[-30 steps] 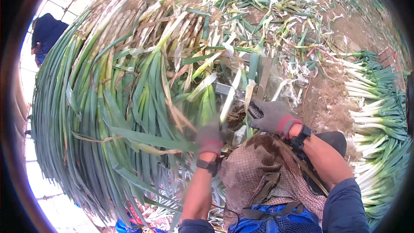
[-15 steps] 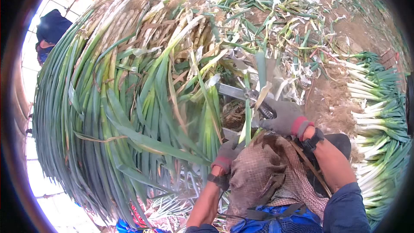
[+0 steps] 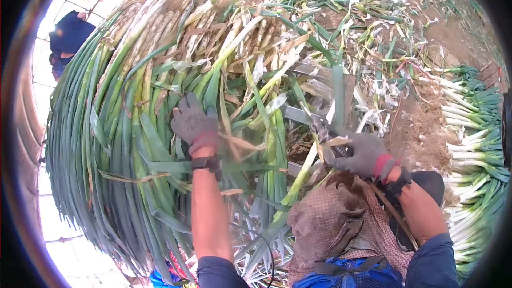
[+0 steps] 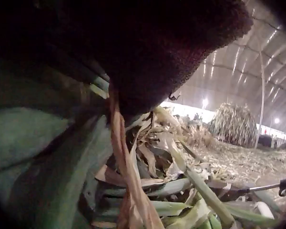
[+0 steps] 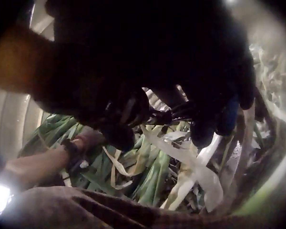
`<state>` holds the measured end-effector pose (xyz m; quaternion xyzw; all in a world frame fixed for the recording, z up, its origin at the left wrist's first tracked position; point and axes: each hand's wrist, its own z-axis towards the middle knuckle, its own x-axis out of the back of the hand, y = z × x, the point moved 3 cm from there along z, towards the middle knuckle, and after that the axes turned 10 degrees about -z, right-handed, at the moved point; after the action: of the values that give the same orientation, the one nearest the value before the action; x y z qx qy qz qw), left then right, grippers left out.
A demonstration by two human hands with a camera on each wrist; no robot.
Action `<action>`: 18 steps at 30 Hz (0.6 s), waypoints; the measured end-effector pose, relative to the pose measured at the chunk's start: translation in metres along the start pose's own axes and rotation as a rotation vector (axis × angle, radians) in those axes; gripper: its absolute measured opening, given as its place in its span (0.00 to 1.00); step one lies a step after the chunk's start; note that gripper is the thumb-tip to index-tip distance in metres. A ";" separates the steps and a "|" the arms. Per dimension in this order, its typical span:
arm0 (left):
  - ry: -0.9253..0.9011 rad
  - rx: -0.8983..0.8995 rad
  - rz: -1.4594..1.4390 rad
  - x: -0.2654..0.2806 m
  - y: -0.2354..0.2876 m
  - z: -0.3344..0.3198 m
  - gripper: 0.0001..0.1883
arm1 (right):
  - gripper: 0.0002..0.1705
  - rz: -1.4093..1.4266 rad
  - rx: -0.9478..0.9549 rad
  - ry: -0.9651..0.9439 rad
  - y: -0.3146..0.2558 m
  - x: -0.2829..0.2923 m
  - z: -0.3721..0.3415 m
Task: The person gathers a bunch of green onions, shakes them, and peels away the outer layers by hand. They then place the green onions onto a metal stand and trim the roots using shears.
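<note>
Leeks (image 3: 140, 133) form a heap (image 3: 74, 128) at your left, pale shafts (image 3: 165, 21) toward its far edge; your left hand (image 3: 196, 126) lies over the leaves (image 3: 106, 152) short of its right edge, fingers apart, while your right hand (image 3: 365, 156) has its fingers clamped round a dark tool (image 3: 342, 151). Expect each leek to be light, with limp, easily torn leaves: take hold low on the firmer shaft.

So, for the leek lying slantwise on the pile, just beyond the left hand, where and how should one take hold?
Probably round the leek's pale stalk, from above, with the left hand: the stalk lies uppermost, straight and slanting across its neighbours, while the green leaves spread loosely.
</note>
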<state>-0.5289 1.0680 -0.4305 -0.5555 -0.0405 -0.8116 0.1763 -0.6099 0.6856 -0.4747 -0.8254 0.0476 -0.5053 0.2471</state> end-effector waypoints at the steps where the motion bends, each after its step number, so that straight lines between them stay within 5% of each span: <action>1: -0.063 0.001 0.023 0.000 -0.001 0.008 0.28 | 0.44 0.005 0.021 0.033 -0.006 0.001 0.000; 3: -0.193 -0.002 0.070 0.001 0.000 0.015 0.26 | 0.48 0.037 0.005 -0.081 -0.013 0.007 0.000; 6: -0.330 0.045 -0.056 -0.010 -0.003 0.013 0.24 | 0.49 0.094 0.122 0.041 -0.012 0.001 0.000; 11: -0.369 -0.011 -0.063 0.002 0.009 -0.009 0.27 | 0.49 0.196 0.141 -0.029 -0.018 0.004 -0.005; 14: -0.181 -0.176 -0.019 0.011 0.004 -0.005 0.26 | 0.51 0.265 0.107 -0.070 -0.021 0.009 -0.005; 18: -0.367 -0.131 -0.002 -0.010 0.007 -0.004 0.24 | 0.51 0.259 0.152 -0.045 -0.017 0.002 -0.008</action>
<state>-0.5270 1.0628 -0.4416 -0.7043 -0.0196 -0.6978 0.1286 -0.6189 0.6964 -0.4620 -0.8023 0.1099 -0.4529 0.3730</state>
